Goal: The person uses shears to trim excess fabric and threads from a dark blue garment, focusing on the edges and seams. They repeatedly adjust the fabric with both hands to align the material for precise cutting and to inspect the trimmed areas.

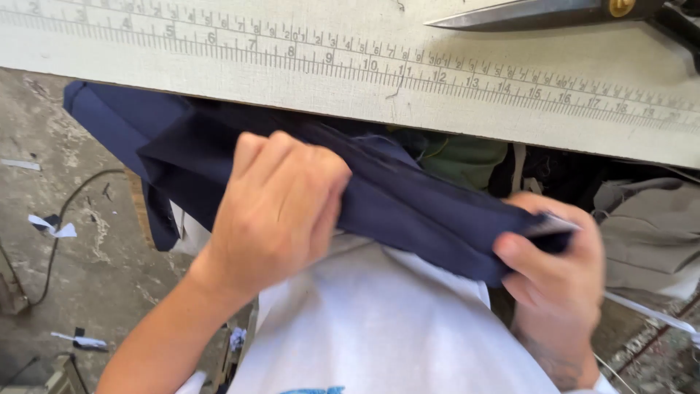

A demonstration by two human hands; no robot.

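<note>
Head view, ruler-marked table [219, 73], scissors [539, 13], concrete floor [80, 182], navy cloth [408, 201] gripped.

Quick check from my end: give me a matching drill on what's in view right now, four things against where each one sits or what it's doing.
Things:
1. left hand
2. right hand
3. scissors
4. green cloth

Places or states:
A. lying on the table with the printed ruler, top right
B. pinching the end of the navy fabric
C. tucked under the table edge
D. closed over the middle of the navy fabric

Pairs: 1-D, 2-B, 3-A, 4-C
</note>
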